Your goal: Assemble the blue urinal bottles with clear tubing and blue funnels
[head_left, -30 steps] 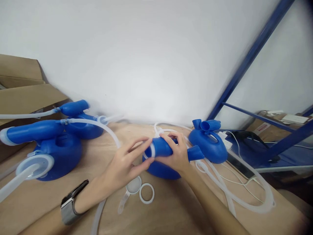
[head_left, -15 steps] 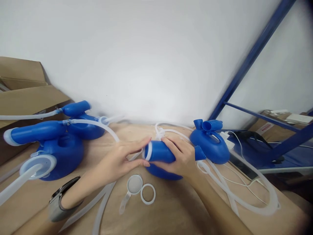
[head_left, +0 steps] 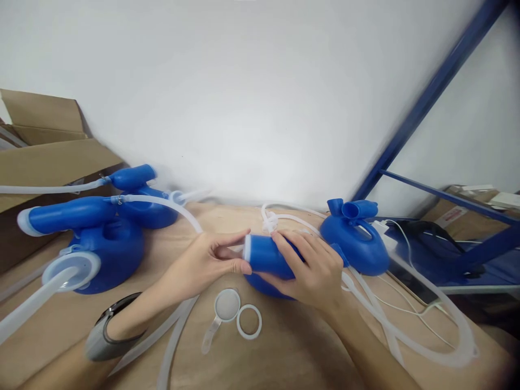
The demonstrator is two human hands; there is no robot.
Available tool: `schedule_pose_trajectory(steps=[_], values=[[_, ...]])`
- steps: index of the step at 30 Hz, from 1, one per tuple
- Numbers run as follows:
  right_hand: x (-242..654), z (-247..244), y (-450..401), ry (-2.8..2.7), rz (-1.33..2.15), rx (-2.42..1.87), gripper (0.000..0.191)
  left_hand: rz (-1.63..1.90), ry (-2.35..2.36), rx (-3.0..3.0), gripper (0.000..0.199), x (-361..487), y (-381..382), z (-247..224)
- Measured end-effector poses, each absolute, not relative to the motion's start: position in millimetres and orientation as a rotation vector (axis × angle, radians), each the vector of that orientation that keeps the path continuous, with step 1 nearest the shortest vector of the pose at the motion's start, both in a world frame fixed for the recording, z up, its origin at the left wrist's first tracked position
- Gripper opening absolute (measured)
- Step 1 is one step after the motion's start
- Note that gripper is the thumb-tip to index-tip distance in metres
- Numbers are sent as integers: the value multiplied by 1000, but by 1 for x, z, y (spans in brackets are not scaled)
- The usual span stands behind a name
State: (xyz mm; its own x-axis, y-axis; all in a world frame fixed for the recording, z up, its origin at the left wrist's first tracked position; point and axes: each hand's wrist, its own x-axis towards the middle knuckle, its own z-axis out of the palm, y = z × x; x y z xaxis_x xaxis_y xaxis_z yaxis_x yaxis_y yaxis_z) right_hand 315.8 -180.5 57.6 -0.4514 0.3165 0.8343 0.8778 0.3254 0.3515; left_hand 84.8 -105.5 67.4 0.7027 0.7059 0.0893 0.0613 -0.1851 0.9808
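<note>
My right hand (head_left: 312, 265) is wrapped over a blue plastic urinal funnel (head_left: 264, 253), which lies sideways above a blue urinal bottle (head_left: 268, 287), mostly hidden underneath. Around the funnel's left mouth sits a white ring (head_left: 247, 250). My left hand (head_left: 207, 257) grips this ring, thumb below and fingers above; part of the ring is covered by them. On the brown table surface just below lie a round translucent cap with a strap (head_left: 227, 305) and a loose white ring (head_left: 249, 322). Behind the funnel is a bundled clear tube (head_left: 269, 221).
Two blue urinal bottles with tubes, a near one (head_left: 109, 254) and a far one (head_left: 150, 208), stand left by a cardboard box (head_left: 52, 160). Another blue bottle (head_left: 355, 246) is right, near looping tubing (head_left: 455, 357), a phone (head_left: 410, 284) and a blue metal frame (head_left: 430, 97).
The white ring now sits straighter and flush on the funnel's mouth, where it was tilted before. My right hand has shifted slightly right along the funnel. The whole view has moved a little.
</note>
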Motion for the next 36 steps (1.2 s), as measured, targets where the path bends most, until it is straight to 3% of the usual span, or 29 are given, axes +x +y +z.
schedule_pose_trajectory(steps=[3,9,15,23,27,31,36], values=[[316,60,-182,-1954,-1130,-1046,44,577,629,1638,78,86,-104,69],[321,67,-188,-2081,-1298,-1001,38,463,447,1411,53,89,-105,66],[322,71,-193,-2108,-1341,-1021,35,469,449,1432,48,87,-110,71],[318,62,-190,-2018,-913,-1105,47,673,557,1721,63,86,-128,73],[319,66,-188,-2035,-293,-1265,55,908,538,2100,59,82,-128,66],[325,71,-184,-2097,279,-1349,47,916,357,2396,61,78,-115,63],[342,75,-186,-2114,196,-1564,55,600,710,2505,86,68,-105,58]])
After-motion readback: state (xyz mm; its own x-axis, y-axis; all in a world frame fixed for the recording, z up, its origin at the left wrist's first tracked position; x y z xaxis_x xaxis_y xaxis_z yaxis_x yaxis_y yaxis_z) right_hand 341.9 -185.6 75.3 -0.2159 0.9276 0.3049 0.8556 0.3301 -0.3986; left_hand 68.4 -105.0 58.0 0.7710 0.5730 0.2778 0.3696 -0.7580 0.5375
